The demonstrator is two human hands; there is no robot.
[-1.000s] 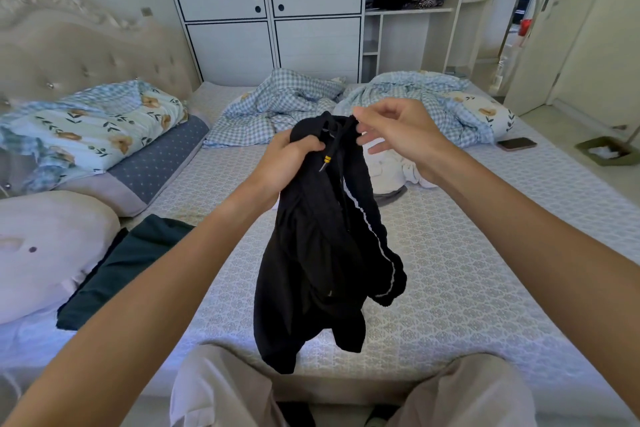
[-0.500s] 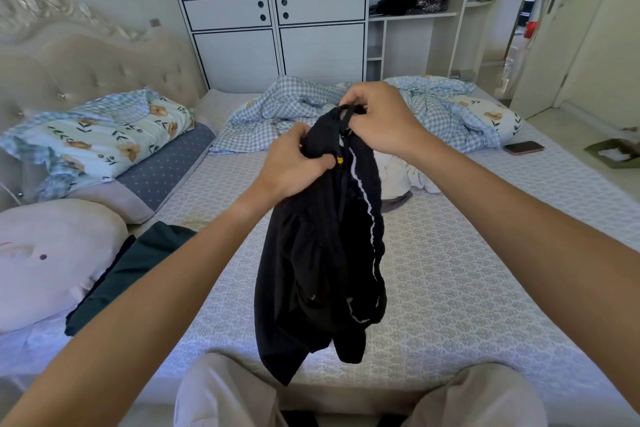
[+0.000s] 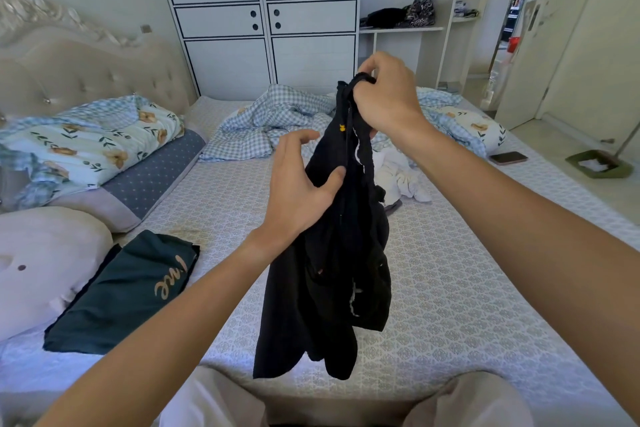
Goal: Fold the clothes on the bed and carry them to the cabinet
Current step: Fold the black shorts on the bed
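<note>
A pair of black shorts [image 3: 332, 274] with white piping and a yellow-tipped drawstring hangs above the bed [image 3: 467, 305]. My right hand [image 3: 384, 97] grips the waistband at the top and holds the shorts up. Lower down, my left hand [image 3: 301, 184] rests against the left side of the fabric with the thumb pressing in and the fingers spread. A folded dark green shirt [image 3: 121, 295] with gold lettering lies on the bed at the left. White crumpled clothes [image 3: 401, 177] lie behind the shorts. The white cabinet [image 3: 263, 18] stands beyond the bed's far end.
Pillows [image 3: 86, 146] and a padded headboard [image 3: 86, 73] line the left side. A checked blue duvet [image 3: 277, 121] is bunched at the far end. A phone [image 3: 508, 158] lies near the bed's right edge. A dustpan [image 3: 597, 165] sits on the floor at the right. Open shelves [image 3: 401, 28] hold dark items.
My right hand has lifted the waistband higher. My left hand has let go of the top and slid down the left side of the shorts, fingers opening.
</note>
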